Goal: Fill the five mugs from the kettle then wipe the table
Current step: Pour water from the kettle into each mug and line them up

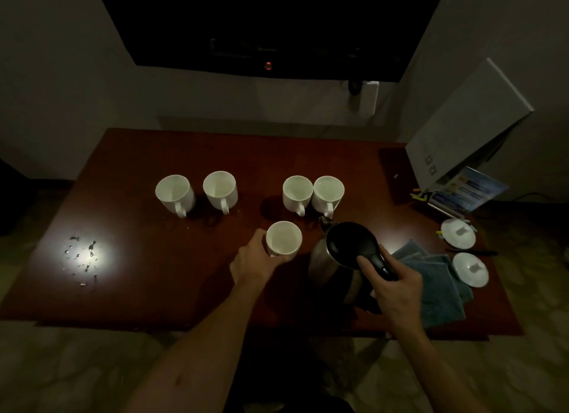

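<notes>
Gripping the kettle [338, 258], right hand [397, 286]; left hand [252, 261] holds mug [283, 238].

The room is dim, lit mainly by a bright patch of glare [92, 255] on the table [154, 289], well to the left of the hands, where small droplets glisten. The table is dark reddish-brown wood and stands against a pale wall [61, 73]. On that wall, beyond the hands, hangs a large dark screen [268, 21] with a small red light [268, 65] at its lower edge. A white wall socket [368, 97] sits below the screen's right corner. The floor [77, 366] around the table shows a mottled, pale stone-like pattern.
</notes>
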Tool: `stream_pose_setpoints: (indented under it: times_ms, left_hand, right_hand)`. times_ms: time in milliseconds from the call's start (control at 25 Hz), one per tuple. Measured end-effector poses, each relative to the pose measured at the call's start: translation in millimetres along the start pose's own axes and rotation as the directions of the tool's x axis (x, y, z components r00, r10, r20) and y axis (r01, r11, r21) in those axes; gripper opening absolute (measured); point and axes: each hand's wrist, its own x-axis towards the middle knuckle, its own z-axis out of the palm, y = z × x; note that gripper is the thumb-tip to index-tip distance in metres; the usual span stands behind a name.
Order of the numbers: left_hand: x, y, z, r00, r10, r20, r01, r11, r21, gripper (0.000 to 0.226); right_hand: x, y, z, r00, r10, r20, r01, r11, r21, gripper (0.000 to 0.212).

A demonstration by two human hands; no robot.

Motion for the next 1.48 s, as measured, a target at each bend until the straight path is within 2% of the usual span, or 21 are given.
stream_pose_setpoints:
  times_ms: [80, 200, 280, 480, 720, 880, 1040, 1160, 1480]
  left_hand:
    - [-3.1, -0.7, -1.4, 1.000, 0.010, 0.016, -0.011, 1.000, 0.014, 0.071]
    - [-7.2, -1.8, -3.6, 0.999, 0.014, 0.036, -0.015, 0.999, 0.041, 0.074]
    - [-9.5, -2.1, -5.4, 0.999, 0.008, 0.043, -0.010, 0.999, 0.034, 0.074]
    - [-12.8, -5.7, -11.8, 0.990, -0.035, 0.139, 0.025, 0.997, 0.071, 0.070]
    - [-10.6, -15.1, -20.1, 0.956, -0.040, 0.292, 0.039, 0.999, 0.010, 0.082]
    - [-7.7, -15.1, -27.1, 0.949, -0.035, 0.315, 0.039, 0.999, -0.008, 0.086]
    - [-6.2, -17.8, -29.2, 0.929, -0.042, 0.369, 0.050, 0.999, -0.014, 0.089]
    - [-3.4, -18.6, -29.9, 0.918, -0.042, 0.394, 0.043, 0.999, 0.006, 0.087]
    - [4.1, -17.8, -27.5, 0.919, -0.039, 0.393, 0.048, 0.999, -0.012, 0.080]
  right_hand:
    - [-3.9, -7.7, -5.1, 1.000, -0.016, 0.020, 0.017, 1.000, -0.025, 0.077]
    - [-10.7, -17.9, -8.9, 0.996, -0.034, 0.079, 0.040, 0.996, -0.078, 0.050]
    - [-10.7, -26.3, -11.2, 0.991, -0.055, 0.120, 0.071, 0.988, -0.135, 0.044]
    - [0.5, -49.5, -11.4, 0.972, -0.061, 0.225, 0.135, 0.934, -0.330, 0.056]
    - [0.5, -75.1, -4.1, 0.953, -0.007, 0.303, 0.150, 0.879, -0.452, 0.037]
    - [9.7, -84.3, 2.7, 0.948, 0.049, 0.316, 0.118, 0.865, -0.488, 0.043]
    - [10.5, -90.2, 11.3, 0.931, 0.058, 0.360, 0.155, 0.830, -0.535, 0.054]
    - [11.2, -96.6, 15.7, 0.939, 0.074, 0.335, 0.132, 0.823, -0.553, 0.052]
    - [20.7, -104.4, 17.5, 0.918, 0.113, 0.380, 0.149, 0.791, -0.594, 0.047]
